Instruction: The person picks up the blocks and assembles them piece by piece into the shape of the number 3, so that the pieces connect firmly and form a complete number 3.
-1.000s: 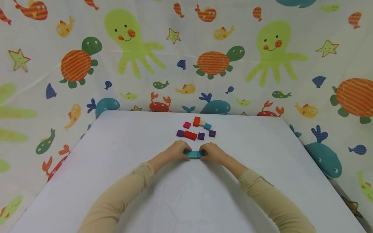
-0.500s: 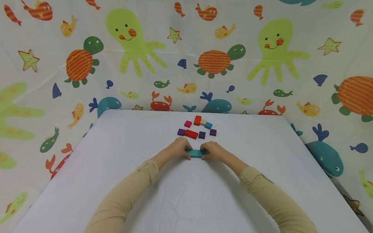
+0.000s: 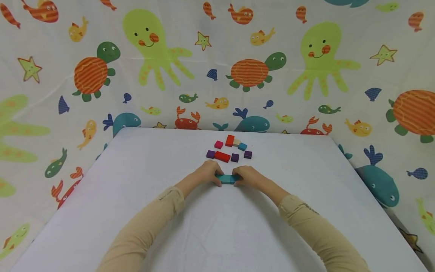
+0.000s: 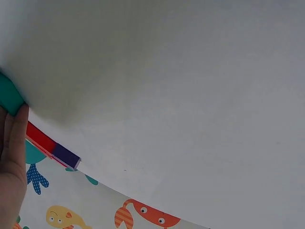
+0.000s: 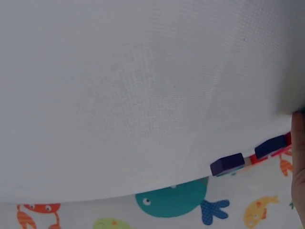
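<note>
In the head view, a long teal block [image 3: 223,179] lies end to end with a shorter blue block [image 3: 234,179] at the middle of the white table. My left hand [image 3: 208,172] pinches the teal block's left end between thumb and fingers. At the opposite end, my right hand [image 3: 247,176] grips the blue block and covers much of it. The teal block [image 4: 9,94] also shows at the left edge of the left wrist view, against the fingers of my left hand [image 4: 13,148]. Only part of my right hand [image 5: 298,162] enters the right wrist view.
Beyond my hands lie loose blocks: two red [image 3: 222,156] ones, a pink one [image 3: 219,144], a cream one [image 3: 236,143], another blue one [image 3: 242,146] and several purple ones [image 3: 248,155]. A sea-animal curtain [image 3: 210,56] hangs behind the white table [image 3: 217,234].
My left hand has shifted slightly right and away from me, and less of the blue block shows between my hands. Both hands keep their hold; the loose blocks stay put.
</note>
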`<state>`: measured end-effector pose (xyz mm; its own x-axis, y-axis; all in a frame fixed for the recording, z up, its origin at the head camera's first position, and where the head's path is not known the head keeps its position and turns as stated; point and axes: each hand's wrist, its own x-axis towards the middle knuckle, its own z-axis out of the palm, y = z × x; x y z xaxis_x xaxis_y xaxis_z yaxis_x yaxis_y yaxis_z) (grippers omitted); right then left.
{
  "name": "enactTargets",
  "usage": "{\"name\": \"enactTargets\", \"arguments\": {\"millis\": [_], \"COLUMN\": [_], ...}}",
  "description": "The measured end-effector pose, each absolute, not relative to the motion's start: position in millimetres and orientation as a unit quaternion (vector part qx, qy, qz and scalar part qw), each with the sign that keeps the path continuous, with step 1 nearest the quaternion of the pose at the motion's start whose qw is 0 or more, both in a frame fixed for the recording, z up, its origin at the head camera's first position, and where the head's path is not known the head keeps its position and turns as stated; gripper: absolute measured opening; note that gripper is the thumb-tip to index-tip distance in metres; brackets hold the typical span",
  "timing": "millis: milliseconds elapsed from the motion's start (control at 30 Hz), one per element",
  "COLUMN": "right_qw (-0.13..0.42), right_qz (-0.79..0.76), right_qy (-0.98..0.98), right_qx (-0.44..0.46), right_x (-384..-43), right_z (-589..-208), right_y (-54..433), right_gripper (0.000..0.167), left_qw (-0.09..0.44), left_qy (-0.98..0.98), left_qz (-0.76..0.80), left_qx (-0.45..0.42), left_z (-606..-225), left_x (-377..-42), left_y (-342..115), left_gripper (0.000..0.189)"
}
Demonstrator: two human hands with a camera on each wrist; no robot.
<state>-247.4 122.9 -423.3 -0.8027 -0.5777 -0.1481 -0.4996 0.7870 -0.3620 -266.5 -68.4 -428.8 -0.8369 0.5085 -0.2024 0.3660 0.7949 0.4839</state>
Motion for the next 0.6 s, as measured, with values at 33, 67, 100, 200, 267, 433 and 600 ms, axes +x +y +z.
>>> {"name": "enactTargets", "arguments": {"millis": [33,67,100,200,267,433,600], "right_qw": [0.125,0.125,0.124,0.127,0.13,0.128,0.122], "right_qz": [-0.151,-0.149,-0.146,-0.143,-0.145,-0.146,-0.153], "right_qy": [0.937,0.937,0.937,0.938,0.939,0.941,0.936], "right_qx": [-0.29,-0.291,-0.291,-0.29,-0.285,-0.278,-0.291], "right_x": [-248.1,-248.5,-248.9,-249.7,-249.1,-249.6,-253.3], "right_z": [-424.1,-425.0,-426.2,-429.3,-430.4,-430.4,-429.1], "right_y": [123.0,122.9,123.0,122.0,121.9,123.3,123.2], "right_gripper": [0.031,0.031,0.03,0.03,0.03,0.029,0.028], "left_qw": [0.163,0.162,0.162,0.164,0.163,0.158,0.155], "left_qy": [0.933,0.933,0.932,0.932,0.932,0.928,0.93], "left_qz": [0.217,0.217,0.216,0.216,0.217,0.219,0.211], "left_qx": [0.236,0.238,0.24,0.239,0.24,0.257,0.257], "left_z": [-428.9,-429.4,-430.0,-431.4,-432.2,-432.0,-430.5], "left_x": [-266.6,-266.8,-266.8,-265.6,-264.8,-265.7,-266.8], "left_y": [-68.3,-68.3,-68.4,-69.1,-69.3,-67.9,-68.7], "left_gripper": [0.039,0.039,0.039,0.039,0.039,0.039,0.039]}}
